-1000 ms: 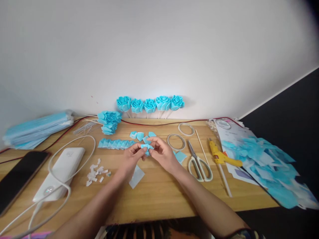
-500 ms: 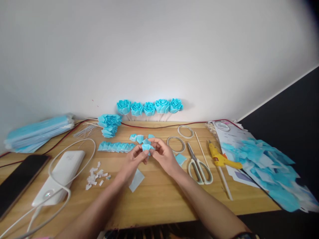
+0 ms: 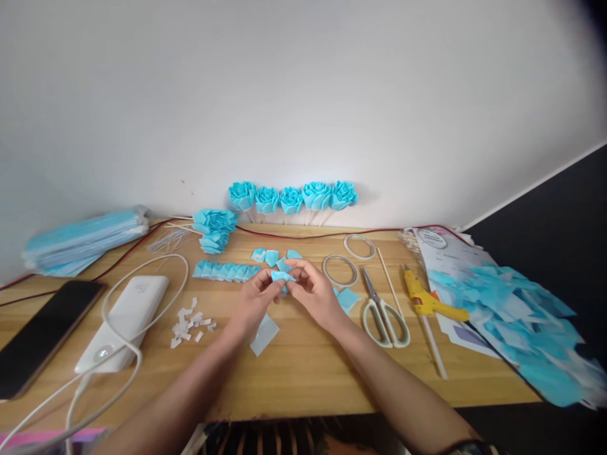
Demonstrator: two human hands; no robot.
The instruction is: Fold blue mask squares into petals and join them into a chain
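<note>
Between my two hands is a small folded blue petal [image 3: 281, 276], pinched at both sides. My left hand [image 3: 256, 296] grips its left edge with thumb and fingers. From the right, my right hand [image 3: 313, 292] pinches the other edge. Just beyond the fingers lie several folded blue petals [image 3: 272, 257]. A row of overlapping folded petals [image 3: 225, 271] stretches to the left of my left hand. Beneath my wrists a pale square piece [image 3: 264, 335] lies flat, and blue squares [image 3: 348, 299] rest right of my right hand.
Scissors [image 3: 385, 322], a yellow glue gun [image 3: 427, 301], tape rolls [image 3: 340, 270] and a heap of blue pieces [image 3: 526, 322] lie to the right. At left are white scraps [image 3: 187, 325], a power bank [image 3: 126, 322] and a phone [image 3: 45, 335]. Blue flowers [image 3: 291, 200] lean on the wall.
The petal's upper part looks flatter and narrower between my fingers. Both hands keep their pinch on it. The whole view has shifted slightly, moving most things rightward.
</note>
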